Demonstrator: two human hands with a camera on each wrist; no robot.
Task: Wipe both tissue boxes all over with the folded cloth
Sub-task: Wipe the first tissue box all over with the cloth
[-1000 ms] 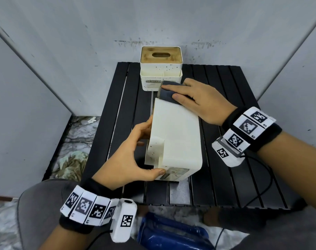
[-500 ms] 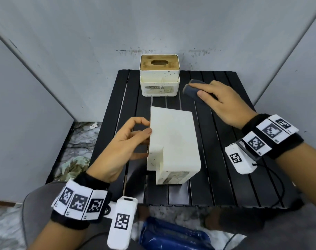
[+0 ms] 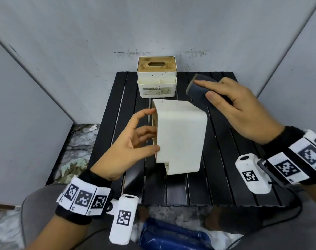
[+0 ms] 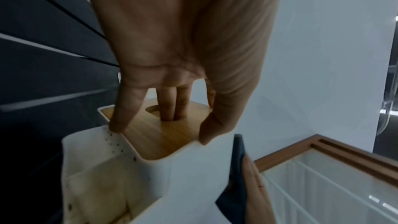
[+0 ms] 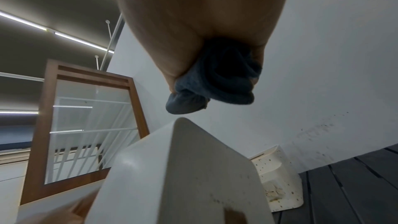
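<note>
- Now your left hand (image 3: 128,148) has the near tissue box (image 3: 180,139) tipped up on the black slatted table (image 3: 225,186), thumb on its near edge and fingers curled round its wooden lid side; the left wrist view shows two fingers in the lid's slot.
- Half a second ago that box lay flatter under a lighter touch; a second ago your left hand steadied it while the cloth rubbed its far end.
- Just beyond, your right hand (image 3: 231,105) pinches the folded cloth (image 3: 198,89) between thumb and fingers, off the box and held clear to its right.
- Likely you are turning the box to offer a fresh face to wipe.
- Farthest back, the second tissue box (image 3: 157,78) stands upright by the wall, no hand on it.
</note>
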